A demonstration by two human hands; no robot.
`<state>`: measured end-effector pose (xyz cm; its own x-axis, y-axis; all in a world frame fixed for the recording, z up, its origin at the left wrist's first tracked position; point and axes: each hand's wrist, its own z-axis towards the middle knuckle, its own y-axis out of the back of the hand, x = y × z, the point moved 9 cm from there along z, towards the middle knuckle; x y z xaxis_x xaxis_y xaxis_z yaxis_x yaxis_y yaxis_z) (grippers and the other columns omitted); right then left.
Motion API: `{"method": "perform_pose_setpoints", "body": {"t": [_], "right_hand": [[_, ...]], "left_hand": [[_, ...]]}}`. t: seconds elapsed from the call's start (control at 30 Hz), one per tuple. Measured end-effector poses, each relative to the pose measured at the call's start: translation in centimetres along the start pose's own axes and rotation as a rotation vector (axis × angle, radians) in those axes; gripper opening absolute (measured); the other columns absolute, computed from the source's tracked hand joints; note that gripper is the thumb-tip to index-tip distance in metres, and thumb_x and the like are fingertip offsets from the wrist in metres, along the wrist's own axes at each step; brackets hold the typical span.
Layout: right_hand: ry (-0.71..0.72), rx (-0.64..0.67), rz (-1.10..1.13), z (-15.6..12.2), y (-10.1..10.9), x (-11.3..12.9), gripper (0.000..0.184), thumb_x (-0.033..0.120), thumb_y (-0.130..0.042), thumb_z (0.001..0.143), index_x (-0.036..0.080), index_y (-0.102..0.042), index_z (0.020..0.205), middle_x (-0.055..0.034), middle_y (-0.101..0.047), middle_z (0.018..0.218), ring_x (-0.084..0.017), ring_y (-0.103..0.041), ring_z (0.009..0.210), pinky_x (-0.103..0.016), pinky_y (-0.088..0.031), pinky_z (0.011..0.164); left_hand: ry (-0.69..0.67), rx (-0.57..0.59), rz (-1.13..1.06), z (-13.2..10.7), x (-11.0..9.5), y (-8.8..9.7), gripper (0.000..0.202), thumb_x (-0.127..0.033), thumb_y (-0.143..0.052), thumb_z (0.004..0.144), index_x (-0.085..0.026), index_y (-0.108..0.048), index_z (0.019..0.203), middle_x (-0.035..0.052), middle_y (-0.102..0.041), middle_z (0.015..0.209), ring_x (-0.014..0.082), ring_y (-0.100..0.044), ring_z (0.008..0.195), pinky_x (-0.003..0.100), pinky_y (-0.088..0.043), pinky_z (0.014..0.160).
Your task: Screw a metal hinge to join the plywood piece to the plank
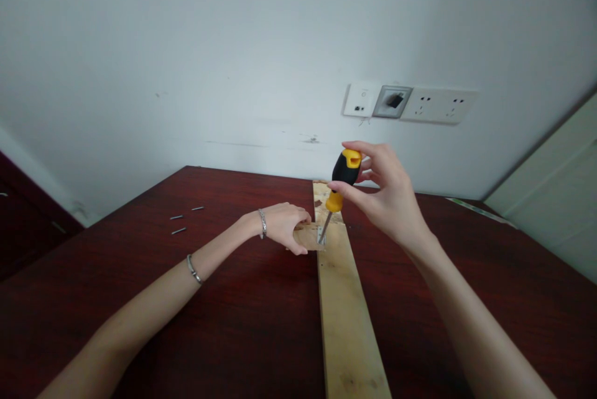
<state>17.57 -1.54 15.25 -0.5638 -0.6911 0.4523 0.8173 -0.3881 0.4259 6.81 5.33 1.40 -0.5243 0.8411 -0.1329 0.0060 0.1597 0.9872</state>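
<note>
My right hand [380,184] is closed around the black and yellow handle of a screwdriver [346,168], which leans with its shaft pointing down. The tip meets a small metal bracket [321,235] where two pieces of wood join. A long pale plank [347,312] runs from the wall side toward me. Against its left side lies a short wood block [308,239], gripped between the thumb and fingers of my left hand [284,225]. Any screw under the tip is too small to make out.
Several loose screws [178,230] lie on the dark red tabletop [233,324] at the left. A white wall [233,63] with sockets [438,105] rises behind the table. A thin flat strip [480,211] lies near the far right edge.
</note>
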Motion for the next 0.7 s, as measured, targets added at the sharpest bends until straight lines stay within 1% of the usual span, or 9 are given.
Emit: {"method": "perform_pose_setpoints", "body": {"t": [0.1, 0.2, 0.3, 0.43, 0.5, 0.6, 0.63, 0.7], "right_hand": [[-0.001, -0.006, 0.029, -0.04, 0.13, -0.31, 0.051, 0.031, -0.066, 0.077, 0.03, -0.051, 0.126, -0.0056, -0.055, 0.117, -0.017, -0.059, 0.081, -0.034, -0.055, 0.069], [0.006, 0.008, 0.074, -0.19, -0.05, -0.3, 0.053, 0.027, -0.059, 0.081, 0.032, -0.044, 0.132, -0.0052, -0.055, 0.121, -0.018, -0.059, 0.088, -0.033, -0.055, 0.072], [0.032, 0.017, 0.043, -0.23, -0.3, -0.06, 0.052, 0.028, -0.06, 0.081, 0.03, -0.046, 0.131, -0.0058, -0.055, 0.12, -0.019, -0.059, 0.091, -0.034, -0.055, 0.074], [0.042, -0.003, -0.004, -0.13, -0.29, -0.21, 0.051, 0.031, -0.065, 0.077, 0.029, -0.051, 0.127, -0.0066, -0.054, 0.12, -0.018, -0.059, 0.084, -0.033, -0.055, 0.069], [0.037, 0.0, 0.026, -0.12, -0.32, -0.33, 0.052, 0.029, -0.062, 0.079, 0.029, -0.048, 0.13, -0.0063, -0.054, 0.121, -0.018, -0.059, 0.086, -0.033, -0.055, 0.07], [0.025, 0.04, 0.078, -0.19, -0.65, -0.38, 0.056, 0.024, -0.055, 0.082, 0.031, -0.04, 0.136, -0.0057, -0.053, 0.125, -0.019, -0.059, 0.095, -0.034, -0.054, 0.076], [0.023, 0.052, 0.075, -0.2, -0.75, -0.37, 0.057, 0.024, -0.054, 0.082, 0.03, -0.039, 0.137, -0.0057, -0.053, 0.126, -0.02, -0.058, 0.098, -0.034, -0.054, 0.077], [0.025, 0.057, 0.037, -0.2, -0.79, -0.37, 0.056, 0.026, -0.057, 0.081, 0.029, -0.043, 0.135, -0.0062, -0.052, 0.127, -0.021, -0.058, 0.098, -0.034, -0.054, 0.076]], "left_hand": [[-0.002, -0.005, -0.005, 0.03, 0.06, -0.02, 0.06, -0.057, -0.069, 0.062, -0.016, -0.061, 0.105, 0.0051, -0.068, 0.093, 0.0201, -0.063, 0.077, 0.026, -0.043, 0.067], [-0.017, -0.019, -0.009, 0.04, 0.06, -0.01, 0.061, -0.057, -0.069, 0.061, -0.015, -0.061, 0.106, 0.0056, -0.068, 0.093, 0.0206, -0.063, 0.077, 0.027, -0.044, 0.069], [-0.006, -0.018, -0.004, 0.06, 0.17, -0.09, 0.061, -0.057, -0.069, 0.061, -0.015, -0.061, 0.105, 0.0055, -0.068, 0.094, 0.0205, -0.063, 0.078, 0.027, -0.044, 0.069], [0.001, -0.009, 0.002, 0.09, 0.13, -0.16, 0.059, -0.056, -0.069, 0.061, -0.016, -0.061, 0.105, 0.005, -0.068, 0.095, 0.0201, -0.063, 0.078, 0.026, -0.043, 0.068], [-0.006, -0.012, 0.002, 0.09, 0.06, -0.12, 0.06, -0.056, -0.069, 0.062, -0.015, -0.061, 0.105, 0.0052, -0.068, 0.094, 0.0202, -0.063, 0.077, 0.027, -0.044, 0.068], [-0.015, -0.017, 0.008, 0.09, 0.02, -0.08, 0.061, -0.058, -0.068, 0.062, -0.015, -0.061, 0.106, 0.0057, -0.067, 0.094, 0.0209, -0.063, 0.077, 0.028, -0.044, 0.069], [-0.016, -0.015, 0.01, 0.09, 0.0, -0.11, 0.061, -0.058, -0.068, 0.062, -0.015, -0.061, 0.105, 0.0057, -0.068, 0.094, 0.0211, -0.063, 0.078, 0.028, -0.044, 0.069], [-0.013, -0.007, 0.013, 0.11, -0.04, -0.18, 0.061, -0.057, -0.069, 0.062, -0.015, -0.061, 0.105, 0.0054, -0.068, 0.094, 0.021, -0.063, 0.078, 0.027, -0.044, 0.068]]}}
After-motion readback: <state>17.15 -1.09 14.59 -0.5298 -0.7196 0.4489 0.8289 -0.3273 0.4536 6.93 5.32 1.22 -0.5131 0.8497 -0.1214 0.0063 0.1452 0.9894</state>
